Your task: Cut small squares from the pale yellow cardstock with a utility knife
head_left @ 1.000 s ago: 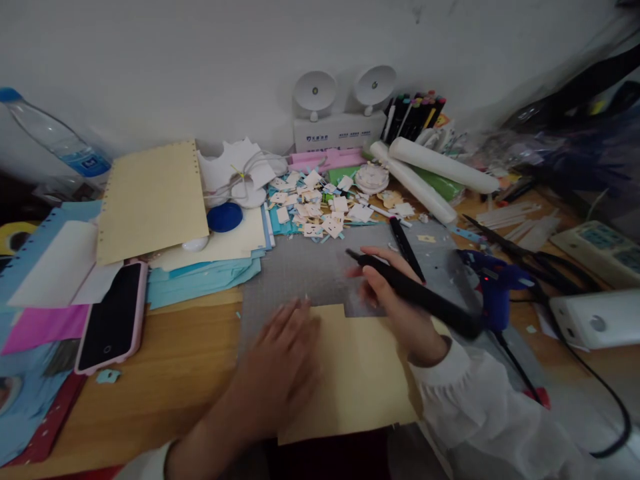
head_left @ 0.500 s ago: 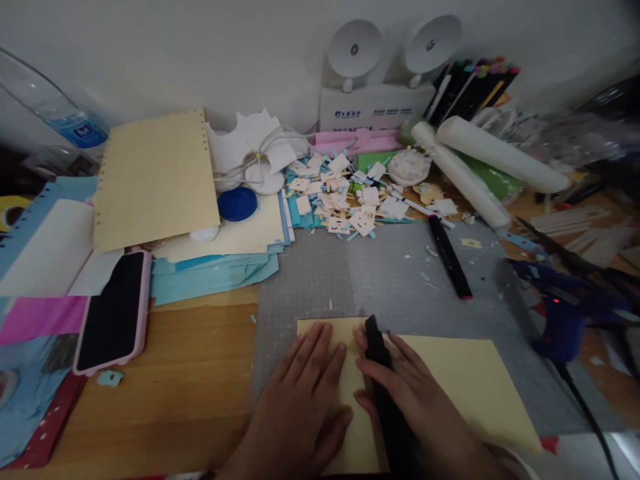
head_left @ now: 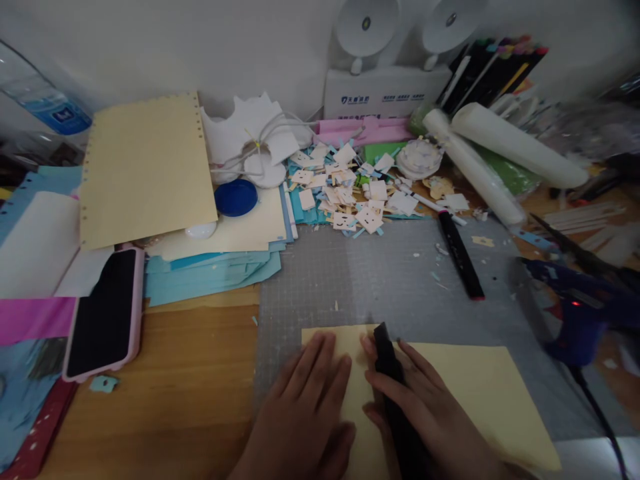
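At bottom centre, the left hand (head_left: 305,413) lies flat on the paper (head_left: 358,393), fingers slightly spread; just beside, the right hand (head_left: 425,410) grips the black tool (head_left: 389,353) over it. Beyond, right of centre, a marker (head_left: 461,255) lies on the mat (head_left: 380,280).

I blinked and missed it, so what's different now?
The right hand, keeping hold of the black tool, came down to the cream paper, close beside the left hand. The tool's tip swung to point away from the person. The black marker and glue gun stayed put.
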`<state>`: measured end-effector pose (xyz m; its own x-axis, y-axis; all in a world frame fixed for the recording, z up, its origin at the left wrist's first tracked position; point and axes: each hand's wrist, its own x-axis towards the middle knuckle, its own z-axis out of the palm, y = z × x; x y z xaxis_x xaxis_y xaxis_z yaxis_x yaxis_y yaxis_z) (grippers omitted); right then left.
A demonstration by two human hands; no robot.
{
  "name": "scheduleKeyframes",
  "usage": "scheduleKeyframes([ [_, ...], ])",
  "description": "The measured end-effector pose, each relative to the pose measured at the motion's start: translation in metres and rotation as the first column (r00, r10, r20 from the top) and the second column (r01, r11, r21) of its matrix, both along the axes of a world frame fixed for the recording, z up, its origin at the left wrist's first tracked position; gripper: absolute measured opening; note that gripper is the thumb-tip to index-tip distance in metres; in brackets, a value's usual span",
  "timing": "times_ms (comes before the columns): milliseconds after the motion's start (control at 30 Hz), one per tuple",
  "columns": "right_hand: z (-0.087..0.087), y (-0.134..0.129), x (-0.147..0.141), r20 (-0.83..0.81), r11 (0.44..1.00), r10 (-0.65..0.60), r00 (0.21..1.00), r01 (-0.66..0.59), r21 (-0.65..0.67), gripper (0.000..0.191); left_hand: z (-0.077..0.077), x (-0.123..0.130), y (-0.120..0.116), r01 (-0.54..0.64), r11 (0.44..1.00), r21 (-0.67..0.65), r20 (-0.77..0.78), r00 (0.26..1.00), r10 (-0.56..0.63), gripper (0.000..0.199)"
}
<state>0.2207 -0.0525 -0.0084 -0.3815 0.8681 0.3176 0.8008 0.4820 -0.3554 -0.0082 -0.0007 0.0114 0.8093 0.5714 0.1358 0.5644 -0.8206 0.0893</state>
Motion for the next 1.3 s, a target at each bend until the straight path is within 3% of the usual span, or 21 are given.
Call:
scheduleKeyframes([
  [233,0.003,-0.013,-0.001,0.033,0.999,0.013,0.999,-0.014,0.047,0.024,0.001,-0.008,-0.012,-0.032,0.998,-0.047,0.038,0.999,0.034,0.047],
  [400,0.001,-0.018,-0.001,0.004,0.999,0.005,1.000,-0.006,0.051,0.023,0.004,-0.010,0.010,-0.046,0.998,-0.048,0.019,0.999,0.047,0.054],
  [600,0.002,-0.017,-0.001,-0.004,0.998,0.000,1.000,0.000,0.065,0.020,0.007,-0.030,0.038,-0.309,0.948,0.070,0.046,0.951,0.306,0.052],
  [800,-0.003,-0.023,-0.002,-0.051,0.994,-0.017,0.999,0.022,0.106,0.020,0.010,-0.029,0.027,-0.090,0.993,-0.075,0.153,0.983,0.101,0.036],
  [967,-0.010,-0.033,0.000,-0.085,0.986,0.015,0.996,-0.001,0.168,0.027,0.010,-0.004,0.022,-0.165,0.959,-0.230,0.216,0.952,0.216,0.022],
  [1033,-0.009,-0.033,0.000,-0.105,0.982,0.011,0.994,0.010,0.188,0.026,0.015,0.001,0.027,-0.182,0.892,-0.415,0.209,0.935,0.288,0.016],
  [1067,-0.008,-0.032,0.000,-0.106,0.981,0.003,0.994,0.018,0.192,0.025,0.018,0.002,0.030,-0.196,0.816,-0.543,0.180,0.923,0.341,0.015],
  [1133,-0.005,-0.030,0.000,-0.096,0.979,-0.015,0.995,0.034,0.199,0.022,0.025,-0.001,0.037,-0.215,0.603,-0.768,0.092,0.895,0.436,0.015],
  [1200,-0.002,-0.027,-0.001,-0.084,0.978,-0.027,0.996,0.044,0.205,0.022,0.032,-0.007,0.045,-0.217,0.441,-0.871,0.033,0.870,0.492,0.015],
  [1233,-0.001,-0.026,-0.002,-0.077,0.976,-0.034,0.996,0.050,0.212,0.022,0.035,-0.011,0.049,-0.218,0.414,-0.884,0.030,0.857,0.514,0.016],
  [1300,-0.001,-0.025,-0.003,-0.062,0.974,-0.047,0.997,0.060,0.218,0.022,0.042,-0.019,0.055,-0.221,0.418,-0.881,0.049,0.836,0.546,0.017],
])
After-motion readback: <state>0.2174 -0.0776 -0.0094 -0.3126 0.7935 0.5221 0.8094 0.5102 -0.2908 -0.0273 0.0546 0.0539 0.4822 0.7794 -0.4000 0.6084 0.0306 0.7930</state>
